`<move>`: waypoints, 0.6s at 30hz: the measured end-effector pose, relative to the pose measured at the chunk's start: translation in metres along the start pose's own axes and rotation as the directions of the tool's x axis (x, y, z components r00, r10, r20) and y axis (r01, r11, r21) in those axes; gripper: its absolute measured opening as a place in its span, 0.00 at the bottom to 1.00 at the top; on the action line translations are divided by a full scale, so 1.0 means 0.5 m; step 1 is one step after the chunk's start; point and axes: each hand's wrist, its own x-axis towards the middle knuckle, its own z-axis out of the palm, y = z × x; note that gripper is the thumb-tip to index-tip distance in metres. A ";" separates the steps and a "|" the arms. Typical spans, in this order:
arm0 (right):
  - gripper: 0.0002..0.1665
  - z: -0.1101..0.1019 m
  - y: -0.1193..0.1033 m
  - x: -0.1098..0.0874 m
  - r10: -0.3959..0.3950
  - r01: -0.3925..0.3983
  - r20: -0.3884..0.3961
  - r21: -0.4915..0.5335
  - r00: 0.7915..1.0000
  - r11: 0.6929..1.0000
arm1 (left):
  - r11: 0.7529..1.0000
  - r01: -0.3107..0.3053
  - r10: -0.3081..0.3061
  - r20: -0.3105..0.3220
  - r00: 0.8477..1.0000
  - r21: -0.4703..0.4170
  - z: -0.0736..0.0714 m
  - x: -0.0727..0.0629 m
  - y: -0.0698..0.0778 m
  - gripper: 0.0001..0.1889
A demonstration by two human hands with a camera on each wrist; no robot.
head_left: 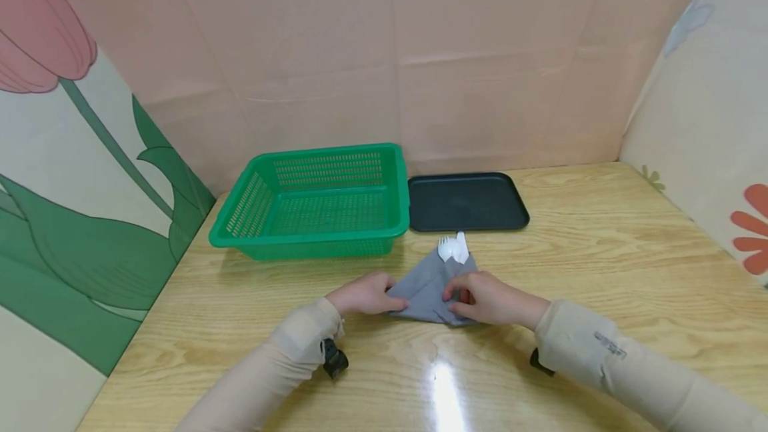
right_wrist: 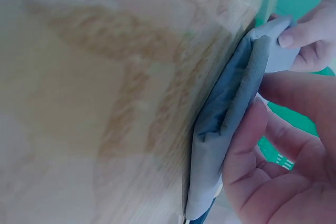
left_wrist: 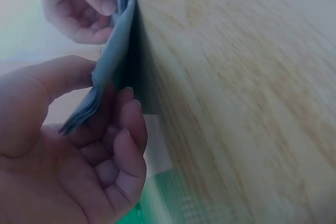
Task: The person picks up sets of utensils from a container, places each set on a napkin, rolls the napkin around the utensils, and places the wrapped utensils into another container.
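Observation:
A grey cloth napkin (head_left: 423,292) lies folded on the wooden table, its layers showing edge-on in the right wrist view. From its upper end stick out a white plastic fork (head_left: 445,248) and a white piece of cutlery like a knife (head_left: 462,245); their lower parts are hidden in the cloth. My left hand (head_left: 367,294) pinches the napkin's left corner between thumb and fingers, lifting it a little in the left wrist view. With curled fingers, my right hand (head_left: 489,299) pinches at the folded cloth on the napkin's right side.
Behind the napkin to the left stands a green plastic basket (head_left: 318,239) with slotted walls. A black tray (head_left: 468,222) lies flat to its right, near the back wall. Patterned panels border the wooden table (head_left: 600,245) on both sides.

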 end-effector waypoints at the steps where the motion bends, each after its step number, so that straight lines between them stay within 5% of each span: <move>1: 0.07 0.000 0.000 0.000 0.002 -0.002 -0.001 0.000 1.000 1.000 | 1.000 -0.002 0.002 0.003 1.000 -0.010 0.000 0.000 0.000 0.21; 18: 0.06 0.003 0.001 0.002 0.036 -0.036 -0.011 0.003 0.999 0.999 | 0.976 0.016 -0.010 0.032 0.999 -0.219 0.002 0.008 0.021 0.10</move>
